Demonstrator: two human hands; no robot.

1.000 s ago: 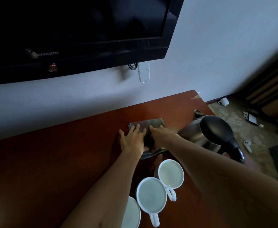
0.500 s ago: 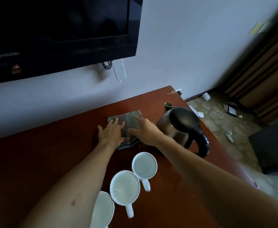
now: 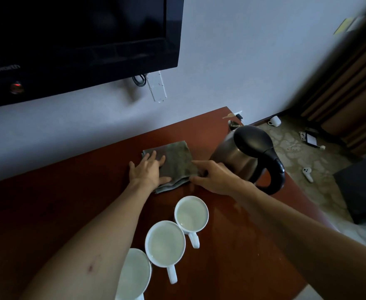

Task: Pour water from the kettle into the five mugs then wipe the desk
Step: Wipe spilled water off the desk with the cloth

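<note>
Desk [image 3: 47, 213]: left hand [image 3: 148, 172] spread flat on cloth [image 3: 175, 162]; right hand [image 3: 215, 177] pinching cloth's right edge.

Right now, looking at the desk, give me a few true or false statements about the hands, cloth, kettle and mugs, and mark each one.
1. Both hands touch the cloth. True: left hand lies flat on it, right hand at its right edge.
2. The kettle is lifted and pouring. False: it stands on the desk, untouched.
3. Three mugs show, nearest the cloth this mug. True.
4. The mug handles point toward the wall. False: they point toward the person.
5. The cloth is bright red. False: grey-green.
</note>
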